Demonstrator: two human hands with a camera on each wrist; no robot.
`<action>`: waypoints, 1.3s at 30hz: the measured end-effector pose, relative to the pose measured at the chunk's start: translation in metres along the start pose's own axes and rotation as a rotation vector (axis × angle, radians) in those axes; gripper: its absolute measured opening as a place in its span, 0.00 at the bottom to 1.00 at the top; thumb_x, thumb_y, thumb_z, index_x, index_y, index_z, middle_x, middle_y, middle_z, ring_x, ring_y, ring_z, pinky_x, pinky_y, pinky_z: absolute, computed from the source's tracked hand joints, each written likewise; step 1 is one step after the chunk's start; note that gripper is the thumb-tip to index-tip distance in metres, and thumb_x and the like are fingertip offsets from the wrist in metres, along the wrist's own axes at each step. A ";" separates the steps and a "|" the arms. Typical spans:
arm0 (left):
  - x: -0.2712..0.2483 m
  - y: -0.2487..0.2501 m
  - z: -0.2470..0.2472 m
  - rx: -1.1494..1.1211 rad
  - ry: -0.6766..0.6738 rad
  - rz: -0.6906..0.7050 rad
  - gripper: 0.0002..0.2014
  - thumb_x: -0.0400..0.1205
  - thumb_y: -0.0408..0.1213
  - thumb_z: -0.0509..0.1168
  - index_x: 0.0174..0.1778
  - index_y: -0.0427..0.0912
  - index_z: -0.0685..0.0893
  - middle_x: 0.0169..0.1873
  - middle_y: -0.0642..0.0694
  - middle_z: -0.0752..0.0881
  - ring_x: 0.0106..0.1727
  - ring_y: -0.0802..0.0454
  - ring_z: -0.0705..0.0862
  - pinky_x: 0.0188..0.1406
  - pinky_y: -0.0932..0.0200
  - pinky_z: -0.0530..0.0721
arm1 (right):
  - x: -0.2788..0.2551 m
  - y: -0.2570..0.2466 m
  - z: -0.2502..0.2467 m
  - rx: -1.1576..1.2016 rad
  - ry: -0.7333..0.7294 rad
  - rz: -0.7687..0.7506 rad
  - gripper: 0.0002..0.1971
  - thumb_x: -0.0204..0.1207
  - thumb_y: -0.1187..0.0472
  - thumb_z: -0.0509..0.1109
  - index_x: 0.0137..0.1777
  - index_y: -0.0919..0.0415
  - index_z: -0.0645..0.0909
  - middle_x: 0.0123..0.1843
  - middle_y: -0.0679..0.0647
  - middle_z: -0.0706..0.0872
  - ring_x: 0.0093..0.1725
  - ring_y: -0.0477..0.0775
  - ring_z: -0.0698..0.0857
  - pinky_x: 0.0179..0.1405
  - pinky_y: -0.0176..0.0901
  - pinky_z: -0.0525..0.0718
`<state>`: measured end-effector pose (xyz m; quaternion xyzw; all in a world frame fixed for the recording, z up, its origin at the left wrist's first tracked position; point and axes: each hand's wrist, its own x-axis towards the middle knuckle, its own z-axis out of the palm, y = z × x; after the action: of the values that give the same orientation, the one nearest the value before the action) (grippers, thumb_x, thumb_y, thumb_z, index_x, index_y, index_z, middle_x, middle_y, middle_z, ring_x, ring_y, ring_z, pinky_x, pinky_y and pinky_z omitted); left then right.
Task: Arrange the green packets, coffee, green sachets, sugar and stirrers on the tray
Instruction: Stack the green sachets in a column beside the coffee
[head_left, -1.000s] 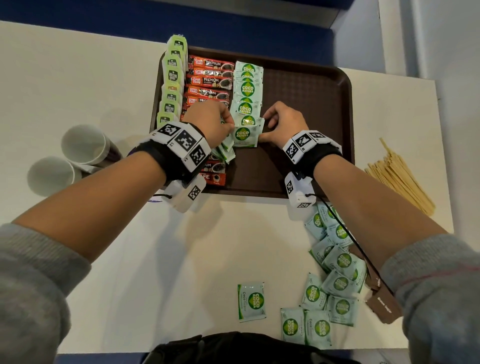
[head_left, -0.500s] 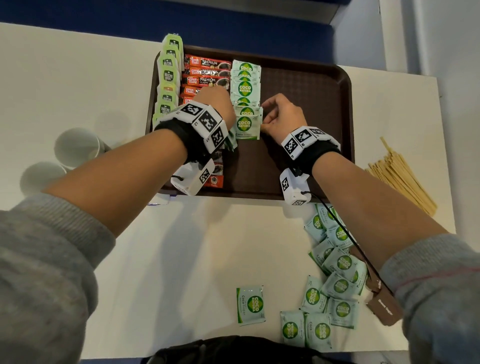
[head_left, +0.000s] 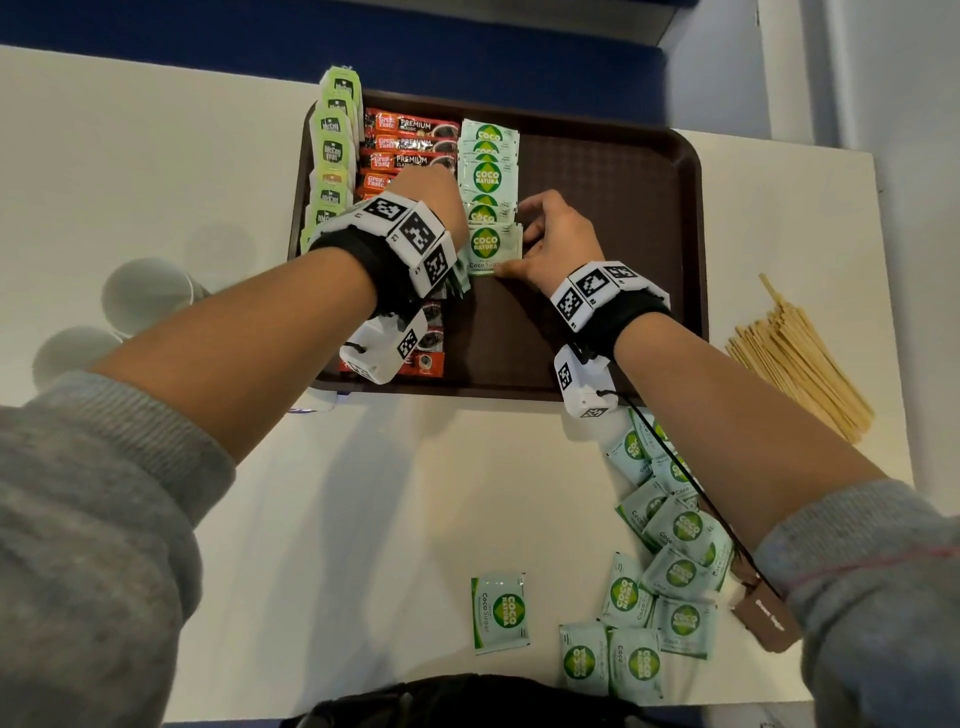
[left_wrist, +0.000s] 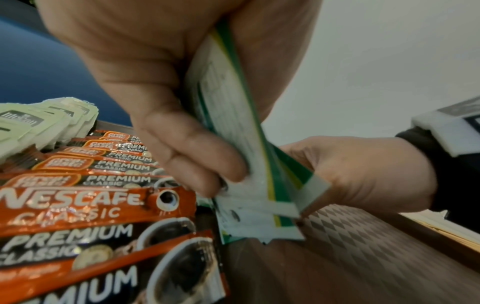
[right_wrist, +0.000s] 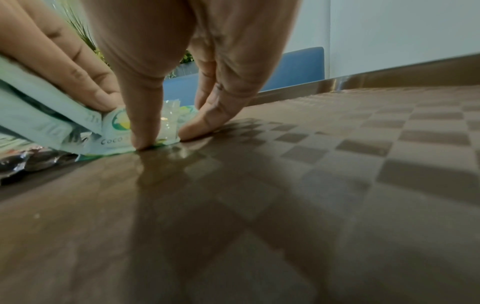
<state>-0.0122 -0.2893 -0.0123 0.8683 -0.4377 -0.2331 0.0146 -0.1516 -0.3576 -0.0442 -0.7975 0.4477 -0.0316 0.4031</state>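
Pinching a sachet stack (left_wrist: 233, 127), left hand (left_wrist: 145, 82); right hand (head_left: 558, 244) fingertips pressing tray-laid sachet (head_left: 491, 249).

Both hands at the sachet column on the tray (head_left: 613, 171).
Left hand (head_left: 436, 200) and right hand (head_left: 558, 236) flanking the nearest sachet (head_left: 493, 249), right thumb on its lower corner. Tea packets (head_left: 332, 150) along the left rim, coffee sticks (head_left: 410, 143) beside them. More sachets (head_left: 670, 561) loose on the worktop (head_left: 363, 519), stirrers (head_left: 800, 364) right of the tray, cups (head_left: 140, 296) left.
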 end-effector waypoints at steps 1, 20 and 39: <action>-0.001 0.000 0.000 -0.012 -0.002 0.002 0.13 0.83 0.37 0.62 0.61 0.37 0.82 0.55 0.40 0.86 0.56 0.42 0.84 0.45 0.54 0.78 | 0.000 -0.001 0.001 -0.002 0.002 0.002 0.34 0.58 0.60 0.85 0.63 0.58 0.74 0.46 0.51 0.80 0.38 0.47 0.81 0.46 0.41 0.85; -0.018 -0.003 -0.020 -0.114 -0.058 -0.004 0.16 0.81 0.43 0.67 0.63 0.43 0.85 0.64 0.43 0.83 0.63 0.44 0.81 0.48 0.58 0.74 | 0.001 -0.004 0.002 -0.026 0.034 0.064 0.29 0.65 0.53 0.81 0.63 0.59 0.74 0.42 0.46 0.77 0.44 0.45 0.78 0.43 0.35 0.73; -0.016 -0.002 -0.017 -0.106 -0.154 0.004 0.18 0.80 0.50 0.67 0.59 0.40 0.83 0.52 0.44 0.84 0.50 0.49 0.75 0.29 0.66 0.65 | 0.012 -0.004 0.004 -0.096 0.051 0.045 0.32 0.68 0.55 0.80 0.72 0.59 0.75 0.61 0.55 0.79 0.58 0.49 0.80 0.53 0.30 0.73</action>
<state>-0.0116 -0.2787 0.0086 0.8448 -0.4265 -0.3220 0.0274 -0.1399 -0.3630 -0.0475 -0.8045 0.4768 -0.0213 0.3534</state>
